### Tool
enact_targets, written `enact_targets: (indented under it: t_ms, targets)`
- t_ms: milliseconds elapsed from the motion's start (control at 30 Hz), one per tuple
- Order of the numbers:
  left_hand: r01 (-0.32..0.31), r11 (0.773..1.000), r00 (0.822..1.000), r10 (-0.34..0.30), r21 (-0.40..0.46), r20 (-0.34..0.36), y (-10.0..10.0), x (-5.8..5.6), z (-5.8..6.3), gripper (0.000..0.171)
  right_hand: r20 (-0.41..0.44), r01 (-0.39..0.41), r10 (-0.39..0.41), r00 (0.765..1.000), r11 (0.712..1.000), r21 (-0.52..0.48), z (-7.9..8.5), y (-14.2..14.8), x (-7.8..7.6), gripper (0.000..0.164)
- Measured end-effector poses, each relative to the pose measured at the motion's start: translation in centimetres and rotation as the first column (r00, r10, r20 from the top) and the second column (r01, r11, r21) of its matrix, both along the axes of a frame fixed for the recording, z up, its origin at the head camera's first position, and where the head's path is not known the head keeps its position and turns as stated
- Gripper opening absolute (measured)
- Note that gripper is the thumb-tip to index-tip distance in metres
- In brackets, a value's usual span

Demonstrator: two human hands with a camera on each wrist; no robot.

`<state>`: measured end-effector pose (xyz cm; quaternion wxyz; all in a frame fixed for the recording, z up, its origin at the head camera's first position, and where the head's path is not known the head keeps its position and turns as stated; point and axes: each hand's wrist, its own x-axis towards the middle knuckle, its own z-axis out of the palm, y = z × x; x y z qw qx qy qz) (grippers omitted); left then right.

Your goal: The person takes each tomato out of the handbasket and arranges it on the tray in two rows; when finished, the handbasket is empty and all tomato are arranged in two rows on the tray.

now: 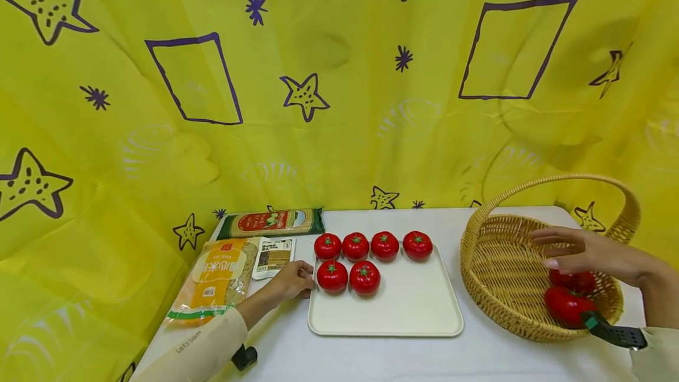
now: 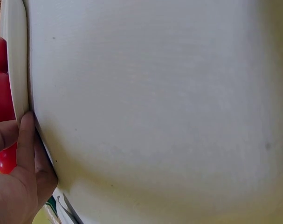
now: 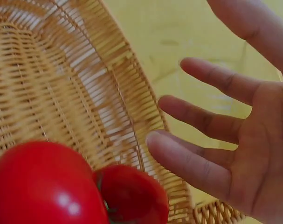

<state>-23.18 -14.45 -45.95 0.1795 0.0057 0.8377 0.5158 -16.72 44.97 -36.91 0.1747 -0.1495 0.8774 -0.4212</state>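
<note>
Several red tomatoes (image 1: 365, 279) with green stems sit on a cream rectangular tray (image 1: 414, 305), some in a back row and two in front at the left. My left hand (image 1: 293, 282) is at the tray's left edge; in the left wrist view its fingers (image 2: 25, 144) pinch the rim. Over the right side of a wicker basket (image 1: 509, 270) my right hand (image 1: 594, 255) hovers with spread fingers and nothing in them. Beneath it, red tomatoes (image 1: 567, 306) lie inside the basket; the right wrist view shows a large tomato (image 3: 45, 184) beside a smaller-looking one (image 3: 134, 196).
Left of the tray lie a yellow-and-clear food bag (image 1: 217, 276), a small white packet (image 1: 274, 257) and a green-and-red noodle packet (image 1: 270, 223). The basket's tall handle (image 1: 557, 177) arches above it. A yellow patterned curtain (image 1: 339, 152) hangs behind the white table (image 1: 329, 358).
</note>
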Motion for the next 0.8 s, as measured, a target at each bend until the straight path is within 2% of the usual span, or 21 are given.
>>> enact_targets:
  t_ms: [267,600,800]
  targets:
    - [0.001,1.000,1.000,-0.001,-0.003,0.001,0.1,0.0,0.0,0.029,0.012,0.074,-0.076,0.997,0.989,0.125,-0.5,1.8,0.5,0.056]
    - [0.006,1.000,1.000,-0.006,-0.001,0.010,0.0,-0.2,0.1,0.029,0.153,0.115,-0.133,0.979,0.986,0.123,0.2,1.9,0.2,0.076]
    - [0.007,1.000,1.000,-0.007,0.000,0.007,-0.1,-0.2,0.0,0.029,0.182,0.112,-0.128,0.975,0.989,0.094,-0.2,2.0,-0.2,0.075]
